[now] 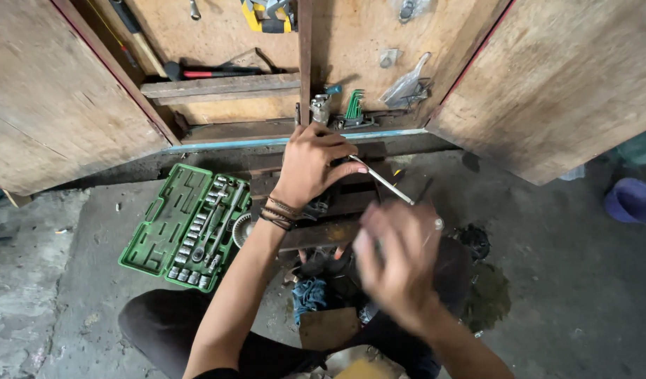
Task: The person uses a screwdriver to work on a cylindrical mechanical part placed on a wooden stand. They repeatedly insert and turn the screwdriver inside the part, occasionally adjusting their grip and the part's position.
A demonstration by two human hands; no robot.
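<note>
At centre frame, my left hand (310, 165) reaches forward over the dark wooden slats (323, 210), fingers curled together and pinching one end of a thin metal rod (383, 181) between thumb and forefinger. That rod's long axis runs from the pinch down toward four o'clock, ending just above my right hand (400, 263). My right hand sits at about five o'clock from the left, nearer to me and smeared by motion, so I cannot tell whether its fingers are apart or together; it holds nothing that I can make out. The rod's free tip lies at roughly twelve o'clock from it, near but apart. At nine o'clock from the left wrist, an open green socket case (186, 228) lies on the concrete floor (562, 281). Beyond the left hand, at twelve o'clock, a green set of hex keys (354, 107) stands in the open wooden cabinet (225, 42).
</note>
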